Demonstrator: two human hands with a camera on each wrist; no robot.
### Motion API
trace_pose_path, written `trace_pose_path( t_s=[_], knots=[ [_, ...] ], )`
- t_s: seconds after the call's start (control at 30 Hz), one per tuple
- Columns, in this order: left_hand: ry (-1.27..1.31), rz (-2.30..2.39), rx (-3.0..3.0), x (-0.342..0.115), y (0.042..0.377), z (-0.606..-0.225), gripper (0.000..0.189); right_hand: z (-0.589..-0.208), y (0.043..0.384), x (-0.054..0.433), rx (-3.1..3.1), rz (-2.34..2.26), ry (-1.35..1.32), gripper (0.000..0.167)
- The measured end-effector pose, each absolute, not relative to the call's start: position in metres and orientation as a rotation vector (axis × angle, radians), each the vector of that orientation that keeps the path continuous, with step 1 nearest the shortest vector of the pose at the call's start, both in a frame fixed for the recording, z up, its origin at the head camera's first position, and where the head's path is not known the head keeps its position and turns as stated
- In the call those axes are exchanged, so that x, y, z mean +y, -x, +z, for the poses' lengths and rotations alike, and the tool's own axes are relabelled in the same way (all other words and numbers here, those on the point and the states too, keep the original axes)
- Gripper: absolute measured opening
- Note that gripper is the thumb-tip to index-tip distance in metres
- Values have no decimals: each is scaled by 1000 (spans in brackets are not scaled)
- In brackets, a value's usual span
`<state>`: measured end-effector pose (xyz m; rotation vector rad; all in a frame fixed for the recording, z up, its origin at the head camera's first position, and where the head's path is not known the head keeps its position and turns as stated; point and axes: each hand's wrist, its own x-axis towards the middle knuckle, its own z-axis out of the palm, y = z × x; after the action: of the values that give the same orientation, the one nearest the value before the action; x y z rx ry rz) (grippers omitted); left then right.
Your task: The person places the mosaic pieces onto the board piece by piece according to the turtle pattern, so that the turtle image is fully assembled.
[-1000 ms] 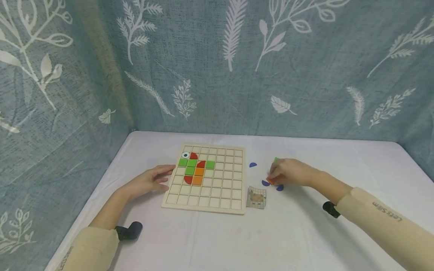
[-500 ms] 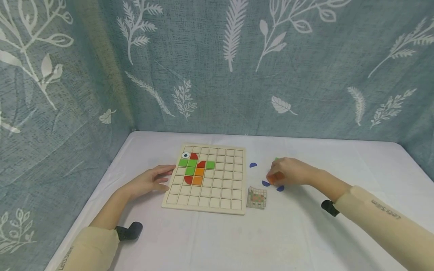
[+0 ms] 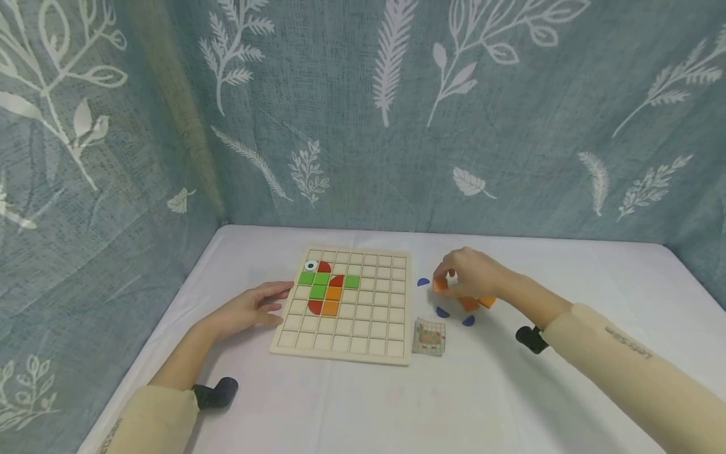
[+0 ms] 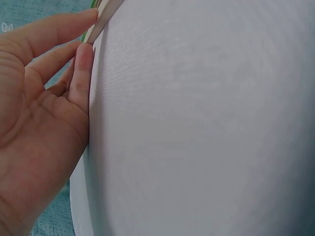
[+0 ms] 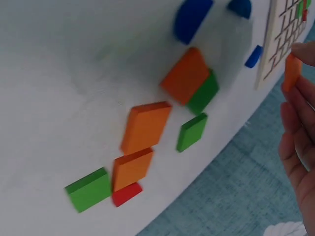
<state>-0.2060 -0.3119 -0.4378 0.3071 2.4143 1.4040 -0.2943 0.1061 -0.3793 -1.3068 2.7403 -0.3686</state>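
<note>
My right hand (image 3: pixel 471 271) pinches an orange square tile (image 5: pixel 292 73) between thumb and fingers, held over the table to the right of the pale grid board (image 3: pixel 391 315). On the board's left part lies a pattern of green, orange and red tiles, with a round eye tile (image 3: pixel 311 265) at its upper left. My left hand (image 3: pixel 249 309) rests beside the board's left side, its relaxed fingers touching the edge. In the left wrist view, those fingertips meet a small corner of the board (image 4: pixel 106 17).
Beneath the right hand lie loose orange tiles (image 5: pixel 146 127), green tiles (image 5: pixel 192 132) and a red piece (image 5: pixel 127 193). Blue half-round pieces (image 3: pixel 442 312) lie nearer the board. A small printed grid card (image 3: pixel 429 337) sits at its right edge. A patterned curtain (image 3: pixel 340 157) hangs behind the table.
My right hand has moved up and left toward the board with the orange tile, uncovering other orange tiles on the table. The left hand stays at the board's edge; the head view tilts slightly.
</note>
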Motion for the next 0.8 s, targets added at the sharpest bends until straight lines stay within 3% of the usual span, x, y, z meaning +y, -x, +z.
trace_pose_path(
  t_s=[0.5, 0.8],
  knots=[
    [-279, 1411, 2425, -311, 203, -439, 69, -380, 285, 64, 2770, -512, 1247, 29],
    [-293, 1388, 2452, -310, 204, -437, 69, -386, 277, 39, 2746, -602, 1293, 23]
  ],
)
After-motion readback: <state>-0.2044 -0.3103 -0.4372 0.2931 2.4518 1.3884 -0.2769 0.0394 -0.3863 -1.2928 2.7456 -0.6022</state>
